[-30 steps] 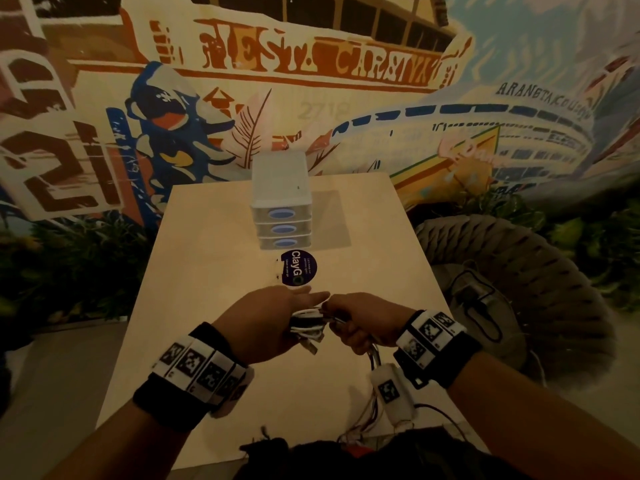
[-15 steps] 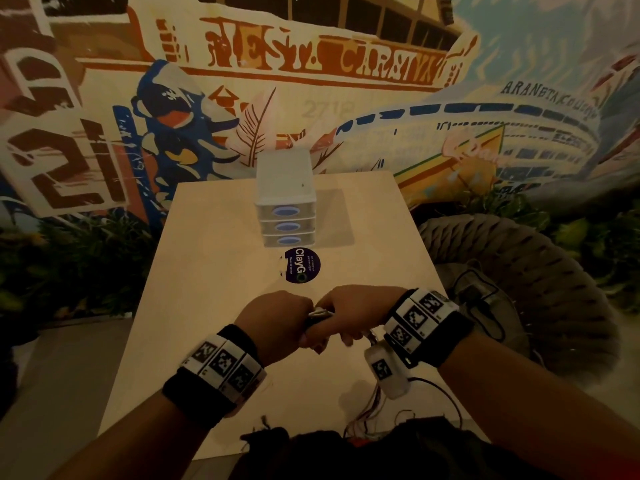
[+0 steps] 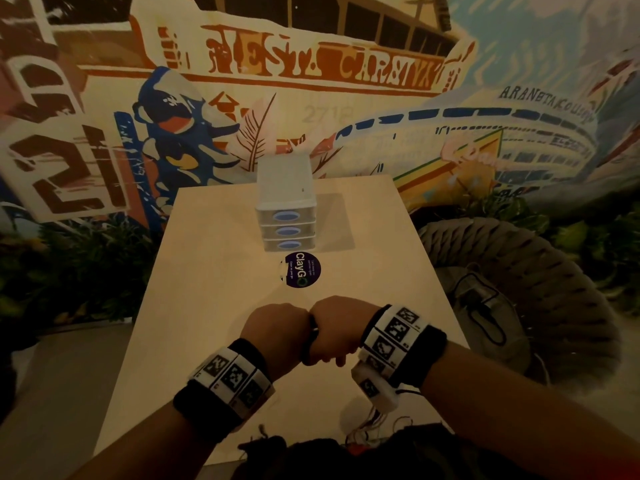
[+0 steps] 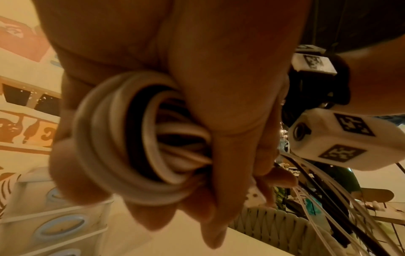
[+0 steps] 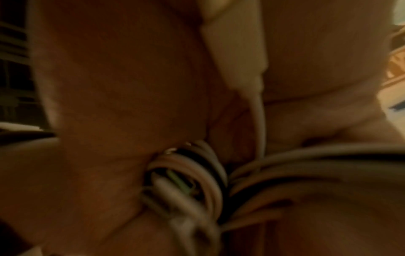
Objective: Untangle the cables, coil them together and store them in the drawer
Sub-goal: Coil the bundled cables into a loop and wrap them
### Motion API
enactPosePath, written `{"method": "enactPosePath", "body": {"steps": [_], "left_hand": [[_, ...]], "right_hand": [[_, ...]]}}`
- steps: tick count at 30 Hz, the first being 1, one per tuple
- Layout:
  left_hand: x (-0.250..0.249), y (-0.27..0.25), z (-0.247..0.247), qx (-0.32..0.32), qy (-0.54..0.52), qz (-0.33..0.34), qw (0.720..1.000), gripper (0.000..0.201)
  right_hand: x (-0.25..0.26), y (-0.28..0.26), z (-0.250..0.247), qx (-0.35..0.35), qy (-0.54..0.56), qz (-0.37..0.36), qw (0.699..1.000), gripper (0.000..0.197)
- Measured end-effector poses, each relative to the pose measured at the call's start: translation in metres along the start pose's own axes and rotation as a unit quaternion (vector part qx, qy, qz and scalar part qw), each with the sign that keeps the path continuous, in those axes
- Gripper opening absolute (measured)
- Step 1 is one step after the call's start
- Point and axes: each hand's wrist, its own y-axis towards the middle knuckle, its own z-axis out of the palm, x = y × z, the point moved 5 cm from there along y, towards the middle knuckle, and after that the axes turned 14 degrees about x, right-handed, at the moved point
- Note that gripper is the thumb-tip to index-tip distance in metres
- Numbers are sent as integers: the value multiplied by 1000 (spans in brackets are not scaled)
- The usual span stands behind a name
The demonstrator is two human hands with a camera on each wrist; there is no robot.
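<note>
A coil of white and black cables (image 4: pixel 140 138) sits between my two hands above the near half of the table (image 3: pixel 207 271). My left hand (image 3: pixel 277 330) grips the coil with curled fingers (image 4: pixel 72 169). My right hand (image 3: pixel 334 327) presses against the left and grips the same cable bundle (image 5: pixel 197 176); in the head view only a dark cable loop (image 3: pixel 308 344) shows between the hands. Loose cable ends (image 4: pixel 328 199) trail away below the right wrist. The white three-drawer unit (image 3: pixel 285 209) stands at the far middle of the table, all drawers closed.
A round dark ClayGo sticker (image 3: pixel 302 270) lies just in front of the drawers. A woven rope chair (image 3: pixel 512 306) with a black cable on its seat stands right of the table. A painted mural wall (image 3: pixel 311 64) rises behind it, with plants at both sides.
Both hands have closed together around the coil and turned over, so the white loops seen a second ago are now hidden under them. The hands also rose slightly toward the sticker.
</note>
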Motion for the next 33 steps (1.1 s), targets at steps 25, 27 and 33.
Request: {"method": "enactPosePath", "body": {"steps": [25, 27, 33], "left_hand": [[4, -14, -15, -81, -51, 18, 995, 33], [2, -15, -16, -66, -51, 29, 996, 29], [-1, -18, -14, -50, -56, 58, 996, 31]], "right_hand": [[-11, -3, 2, -10, 112, -37, 993, 25], [-13, -3, 0, -10, 107, -35, 994, 28], [-18, -1, 5, 1, 126, -31, 992, 30]]}}
